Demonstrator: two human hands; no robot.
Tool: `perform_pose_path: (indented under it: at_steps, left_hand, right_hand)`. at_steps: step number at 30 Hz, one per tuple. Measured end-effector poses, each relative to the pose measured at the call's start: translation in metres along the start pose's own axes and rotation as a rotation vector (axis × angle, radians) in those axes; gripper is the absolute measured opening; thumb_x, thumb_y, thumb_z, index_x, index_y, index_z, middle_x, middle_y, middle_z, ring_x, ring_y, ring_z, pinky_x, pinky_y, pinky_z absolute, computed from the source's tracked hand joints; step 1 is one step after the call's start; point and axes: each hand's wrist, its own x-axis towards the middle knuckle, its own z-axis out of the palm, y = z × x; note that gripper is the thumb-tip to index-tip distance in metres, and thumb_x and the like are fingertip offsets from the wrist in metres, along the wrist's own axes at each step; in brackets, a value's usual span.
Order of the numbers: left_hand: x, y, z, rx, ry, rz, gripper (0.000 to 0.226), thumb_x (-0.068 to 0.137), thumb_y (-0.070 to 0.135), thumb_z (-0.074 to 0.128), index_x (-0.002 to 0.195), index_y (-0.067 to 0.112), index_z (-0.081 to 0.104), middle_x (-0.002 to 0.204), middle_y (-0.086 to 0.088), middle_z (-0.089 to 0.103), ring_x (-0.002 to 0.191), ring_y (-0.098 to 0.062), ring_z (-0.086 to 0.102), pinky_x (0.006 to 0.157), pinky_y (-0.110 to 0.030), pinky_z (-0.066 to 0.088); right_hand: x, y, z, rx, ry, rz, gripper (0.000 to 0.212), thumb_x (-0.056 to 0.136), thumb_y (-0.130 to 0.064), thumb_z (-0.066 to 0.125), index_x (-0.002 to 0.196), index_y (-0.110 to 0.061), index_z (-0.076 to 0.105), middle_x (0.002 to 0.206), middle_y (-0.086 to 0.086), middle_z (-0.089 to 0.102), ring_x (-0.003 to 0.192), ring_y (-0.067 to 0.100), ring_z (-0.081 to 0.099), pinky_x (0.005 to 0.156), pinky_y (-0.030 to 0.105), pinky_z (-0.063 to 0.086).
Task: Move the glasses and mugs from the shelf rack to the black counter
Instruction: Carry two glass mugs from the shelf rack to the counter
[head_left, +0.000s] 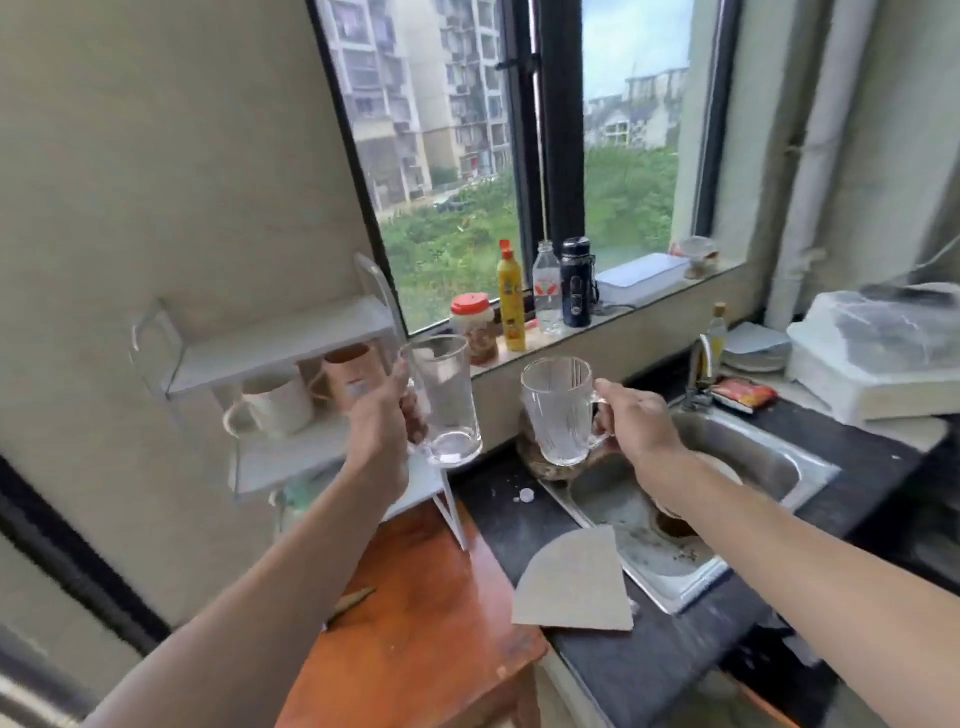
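My left hand (382, 426) grips a tall clear glass mug (447, 402) by its handle, held in the air just right of the white shelf rack (280, 343). My right hand (636, 421) holds a ribbed clear glass mug (558, 410) by its handle, above the black counter (509, 519) at the sink's left end. Still on the rack's middle shelf stand a white mug (278, 402) and a pinkish-brown cup (353, 371). A pale green item under the lowest shelf is mostly hidden by my left forearm.
A steel sink (748, 457) lies right of the mugs, with a grey cardboard piece (571, 582) on its near corner. Bottles and a jar (475, 327) line the window sill. An orange wooden table (426, 613) carries the rack. Plates and a white box stand far right.
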Motion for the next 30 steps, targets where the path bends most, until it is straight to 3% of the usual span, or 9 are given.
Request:
perform_pose_path:
  at_steps: [3,6,11,16,20,24,27,30]
  left_hand:
    - [-0.032,-0.055,0.056,0.065,-0.130,-0.103,0.040,0.091,0.035,0.059,0.057,0.015,0.050,0.041,0.003,0.037,0.040,-0.016,0.034,0.052,-0.032,0.026]
    - [-0.071,-0.107,0.122,0.052,-0.268,-0.247,0.034,0.087,0.036,0.062,0.071,0.007,0.060,0.065,-0.010,0.049,0.063,-0.023,0.045,0.068,-0.037,0.036]
    - [-0.139,-0.184,0.248,0.086,-0.452,-0.329,0.039,0.088,0.030,0.062,0.054,0.016,0.047,0.042,0.005,0.034,0.036,-0.010,0.031,0.049,-0.031,0.025]
    - [-0.201,-0.240,0.366,0.122,-0.658,-0.473,0.042,0.094,0.025,0.054,0.055,0.018,0.042,0.041,0.006,0.032,0.034,-0.010,0.029,0.051,-0.032,0.023]
    - [-0.239,-0.267,0.457,0.197,-0.842,-0.498,0.059,0.092,0.032,0.058,0.035,0.021,0.047,0.041,0.007,0.033,0.036,-0.009,0.029,0.048,-0.029,0.024]
    - [-0.263,-0.297,0.550,0.281,-0.993,-0.537,0.044,0.087,0.041,0.064,0.048,0.023,0.054,0.048,0.006,0.038,0.039,-0.009,0.032,0.043,-0.023,0.027]
    - [-0.281,-0.316,0.628,0.312,-1.125,-0.520,0.042,0.088,0.043,0.061,0.057,0.015,0.055,0.048,0.002,0.039,0.041,-0.011,0.031,0.048,-0.026,0.026]
    - [-0.300,-0.329,0.705,0.369,-1.261,-0.472,0.053,0.093,0.039,0.055,0.044,0.020,0.049,0.042,0.002,0.039,0.041,-0.012,0.032,0.053,-0.030,0.025]
  right_hand:
    - [-0.008,0.021,-0.083,-0.038,0.092,0.051,0.051,0.089,-0.030,0.056,0.041,-0.021,0.042,0.042,-0.004,0.044,0.045,0.012,0.049,0.042,0.023,0.038]
    - [-0.018,0.041,-0.174,-0.114,0.158,0.110,0.053,0.090,-0.030,0.056,0.039,-0.021,0.041,0.044,-0.003,0.044,0.045,0.010,0.051,0.044,0.024,0.039]
    - [-0.042,0.069,-0.326,-0.197,0.263,0.225,0.048,0.090,-0.030,0.056,0.046,-0.016,0.043,0.052,0.005,0.046,0.044,0.012,0.048,0.050,0.028,0.040]
    - [-0.065,0.086,-0.459,-0.218,0.446,0.320,0.046,0.088,-0.028,0.057,0.046,-0.017,0.044,0.052,0.005,0.047,0.050,0.017,0.045,0.053,0.028,0.037]
    - [-0.069,0.094,-0.549,-0.208,0.631,0.361,0.042,0.087,-0.027,0.058,0.048,-0.017,0.045,0.050,0.001,0.048,0.051,0.016,0.049,0.050,0.025,0.041]
    - [-0.064,0.109,-0.631,-0.176,0.792,0.419,0.041,0.088,-0.026,0.059,0.051,-0.015,0.046,0.050,0.002,0.050,0.049,0.017,0.050,0.049,0.025,0.041]
    - [-0.056,0.111,-0.694,-0.163,0.912,0.427,0.043,0.090,-0.027,0.058,0.051,-0.013,0.046,0.050,0.003,0.050,0.050,0.018,0.050,0.049,0.026,0.041]
    - [-0.049,0.105,-0.750,-0.159,1.034,0.439,0.043,0.091,-0.028,0.056,0.053,-0.012,0.047,0.054,0.006,0.053,0.050,0.019,0.050,0.051,0.027,0.042]
